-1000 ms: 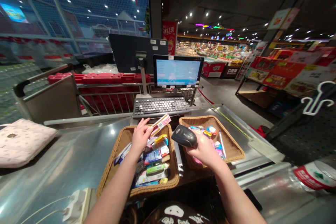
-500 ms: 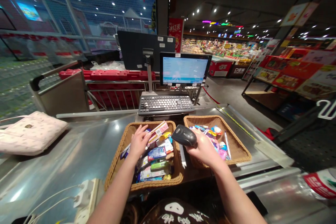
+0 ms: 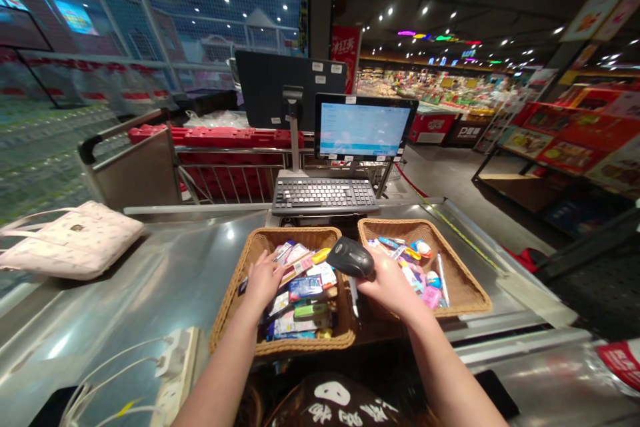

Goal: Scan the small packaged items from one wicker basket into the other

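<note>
My left hand (image 3: 265, 281) is over the left wicker basket (image 3: 229, 300), its thumb and fingers at the near end of a long striped package (image 3: 301, 265). Small packets fill much of that basket, among them a blue packet (image 3: 305, 287) and a green one (image 3: 310, 311). Closed around a black handheld scanner (image 3: 351, 258) is my right hand (image 3: 387, 280), above the left side of the right wicker basket (image 3: 463, 283). That basket contains several small colourful items and a white stick-like item (image 3: 443, 280).
Behind the baskets stand a keyboard (image 3: 325, 195) and a lit monitor (image 3: 364, 128). A pale handbag (image 3: 75, 240) lies on the metal counter (image 3: 185, 253) at left. A power strip (image 3: 175, 373) with cables is at front left, a red-labelled bottle (image 3: 620, 363) at far right.
My left hand and the striped package have come down lower into the left basket. My right hand still grips the scanner. The view has shifted slightly.
</note>
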`<state>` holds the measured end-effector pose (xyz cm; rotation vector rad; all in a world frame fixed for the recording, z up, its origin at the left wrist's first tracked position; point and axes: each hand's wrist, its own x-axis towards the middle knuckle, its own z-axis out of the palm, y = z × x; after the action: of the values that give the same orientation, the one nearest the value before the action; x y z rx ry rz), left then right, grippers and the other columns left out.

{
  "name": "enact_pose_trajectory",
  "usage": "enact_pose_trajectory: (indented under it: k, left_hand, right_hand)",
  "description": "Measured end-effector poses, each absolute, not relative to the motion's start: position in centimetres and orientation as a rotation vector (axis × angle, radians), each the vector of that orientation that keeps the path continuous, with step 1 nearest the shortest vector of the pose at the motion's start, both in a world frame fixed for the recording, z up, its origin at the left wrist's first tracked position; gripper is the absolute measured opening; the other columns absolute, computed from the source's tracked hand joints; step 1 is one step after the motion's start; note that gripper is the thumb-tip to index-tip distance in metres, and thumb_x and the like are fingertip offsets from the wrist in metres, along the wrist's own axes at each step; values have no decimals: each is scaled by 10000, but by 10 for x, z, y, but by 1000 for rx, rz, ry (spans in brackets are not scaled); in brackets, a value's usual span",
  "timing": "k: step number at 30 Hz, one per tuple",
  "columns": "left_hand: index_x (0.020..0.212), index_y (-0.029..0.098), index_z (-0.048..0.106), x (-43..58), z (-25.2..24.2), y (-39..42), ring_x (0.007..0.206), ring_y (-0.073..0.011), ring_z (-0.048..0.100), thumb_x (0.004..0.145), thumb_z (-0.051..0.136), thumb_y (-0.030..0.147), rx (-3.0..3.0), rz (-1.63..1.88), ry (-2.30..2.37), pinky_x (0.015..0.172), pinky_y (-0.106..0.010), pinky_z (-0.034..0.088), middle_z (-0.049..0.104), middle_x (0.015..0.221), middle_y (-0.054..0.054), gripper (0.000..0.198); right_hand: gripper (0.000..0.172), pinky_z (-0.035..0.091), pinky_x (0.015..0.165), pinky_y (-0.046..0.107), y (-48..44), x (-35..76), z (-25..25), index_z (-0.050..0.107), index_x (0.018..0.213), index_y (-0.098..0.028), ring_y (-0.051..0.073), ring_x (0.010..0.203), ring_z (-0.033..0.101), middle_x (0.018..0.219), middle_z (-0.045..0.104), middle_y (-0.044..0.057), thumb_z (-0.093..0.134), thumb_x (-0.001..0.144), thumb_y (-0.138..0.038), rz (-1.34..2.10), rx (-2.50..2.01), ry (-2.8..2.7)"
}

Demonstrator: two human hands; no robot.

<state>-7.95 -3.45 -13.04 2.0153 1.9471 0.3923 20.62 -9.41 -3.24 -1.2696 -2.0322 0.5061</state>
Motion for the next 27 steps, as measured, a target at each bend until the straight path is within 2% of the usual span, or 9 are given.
enact_pose_trajectory:
  k: [4,7,9,13,16,19,22,27]
  left_hand:
    - [871,208,761,-78,-138,-36,1409,-351,332,898,443,266,2043,323,2051,1099,-616,296,543,1409,-86,325]
    - [1011,205,727,-76,-141,-37,1418,-339,315,858,497,223,2087,407,2151,1121,-595,270,483,1458,-111,277]
    - [1095,198,690,-74,-141,-36,1420,-333,311,863,504,248,2119,470,2158,1121,-588,275,451,1478,-130,301]
    - [1101,194,665,-64,-134,-32,1411,-344,321,903,458,339,2229,558,2032,1096,-612,297,446,1476,-143,320]
    - [1068,193,668,-43,-127,-26,1399,-351,340,904,462,381,2324,627,1887,1091,-594,315,463,1460,-150,323]
    - [1060,199,666,-5,-118,-22,1404,-336,336,883,502,394,2416,670,1661,1107,-561,318,483,1441,-146,310]
    - [1057,225,656,45,-111,-20,1426,-341,294,875,526,398,2474,647,1444,1121,-620,257,461,1465,-117,283]
    - [1254,249,571,131,-105,-18,1439,-350,257,825,617,319,2655,475,947,1134,-633,213,376,1526,-115,437]
  right_hand:
    - [278,486,813,334,-94,208,-35,625,923,-210,218,894,617,935,676,35,584,684,-73,522,-1274,-2032]
    - [277,493,834,352,-96,216,-36,627,934,-206,229,914,622,958,678,49,594,686,-88,514,-1315,-2008]
    - [308,494,865,367,-98,226,-37,630,965,-206,238,951,622,998,681,59,602,679,-94,480,-1336,-1981]
    - [285,486,900,385,-105,258,-34,637,947,-202,249,984,623,1002,683,59,617,674,-123,375,-1396,-1921]
    - [248,488,872,399,-113,289,-31,629,940,-183,258,955,621,999,674,82,616,693,-170,268,-1508,-1827]
    - [161,498,790,385,-121,320,-30,617,865,-180,251,853,615,892,660,74,611,708,-218,185,-1635,-1721]
    - [128,496,774,370,-130,348,-30,615,825,-188,235,810,606,851,646,61,614,715,-254,139,-1665,-1641]
    - [133,471,896,435,-141,385,-32,615,817,-193,242,826,611,860,646,59,614,724,-288,45,-1697,-1577]
